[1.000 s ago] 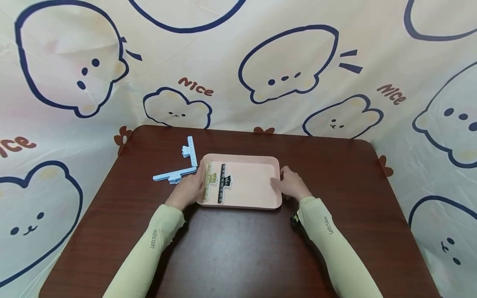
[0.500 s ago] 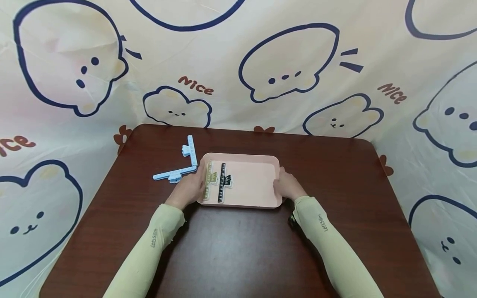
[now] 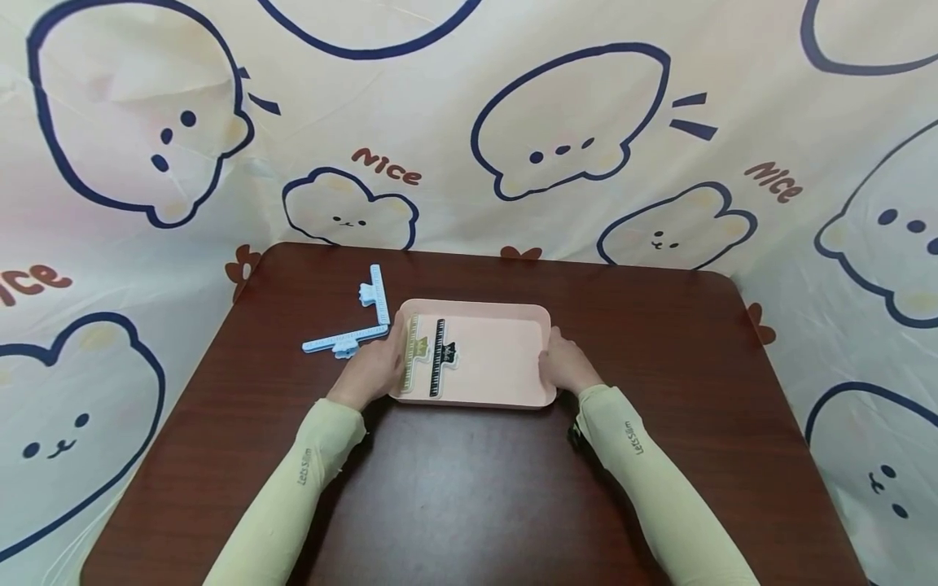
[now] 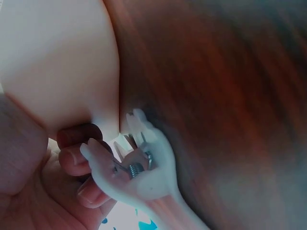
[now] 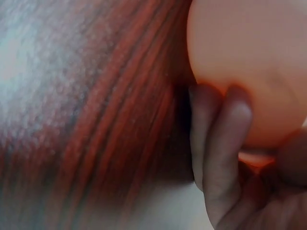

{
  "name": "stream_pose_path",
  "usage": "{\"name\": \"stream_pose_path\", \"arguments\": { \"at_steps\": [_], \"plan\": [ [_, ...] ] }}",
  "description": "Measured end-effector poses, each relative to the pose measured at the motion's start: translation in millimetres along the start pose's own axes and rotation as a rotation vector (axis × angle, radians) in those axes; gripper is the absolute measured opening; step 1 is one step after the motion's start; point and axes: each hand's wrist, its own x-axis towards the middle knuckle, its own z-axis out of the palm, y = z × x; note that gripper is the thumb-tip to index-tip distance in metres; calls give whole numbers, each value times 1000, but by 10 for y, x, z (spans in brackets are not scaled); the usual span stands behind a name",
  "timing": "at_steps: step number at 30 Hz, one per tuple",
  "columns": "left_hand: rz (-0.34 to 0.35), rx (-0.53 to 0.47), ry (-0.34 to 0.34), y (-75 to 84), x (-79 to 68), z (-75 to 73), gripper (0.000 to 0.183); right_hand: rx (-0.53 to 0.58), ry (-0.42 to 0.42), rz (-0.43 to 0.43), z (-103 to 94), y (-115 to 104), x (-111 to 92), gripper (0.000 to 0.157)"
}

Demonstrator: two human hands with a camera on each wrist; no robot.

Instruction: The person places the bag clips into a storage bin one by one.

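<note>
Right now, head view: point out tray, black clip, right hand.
Tray (image 3: 501,358), head view: bare floor.
Black clip (image 3: 438,357), head view: long bar.
Right hand (image 3: 569,364), head view: back of hand.

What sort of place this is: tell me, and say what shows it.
Probably an indoor tabletop workspace, perhaps a makeshift booth: a dark table, a creased cartoon-printed sheet rising behind it and at both sides, and a pink tray with two clips in it.

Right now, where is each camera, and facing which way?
Head: worn there, looking forward and down at the pink tray; left hand, right hand and sleeves show.
Left wrist: worn there, facing the tray and a clip; left fingers show.
Right wrist: worn there, facing the tray's other end; right fingers show.
Both wrist views share tray and table.
</note>
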Motion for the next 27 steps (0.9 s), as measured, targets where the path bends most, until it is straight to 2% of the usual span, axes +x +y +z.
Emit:
{"name": "stream_pose_path", "arguments": {
  "at_steps": [7,16,19,23,27],
  "plan": [
    [0,18,-4,5,-12,-13,74,2,-3,14,4,12,-10,62],
    [-24,-59,33,-69,-52,-154,78,-1,9,8,-26,-6,-21,63],
    [-48,-60,83,-136,-55,-203,77,0,6,19,-39,-8,-26,64],
    [-75,-26,187,-266,-88,-237,71,-5,-10,25,-32,-13,-29,63],
    [-140,17,264,-388,-128,-270,64,-4,-20,22,-16,-11,-17,62]
  ]
}}
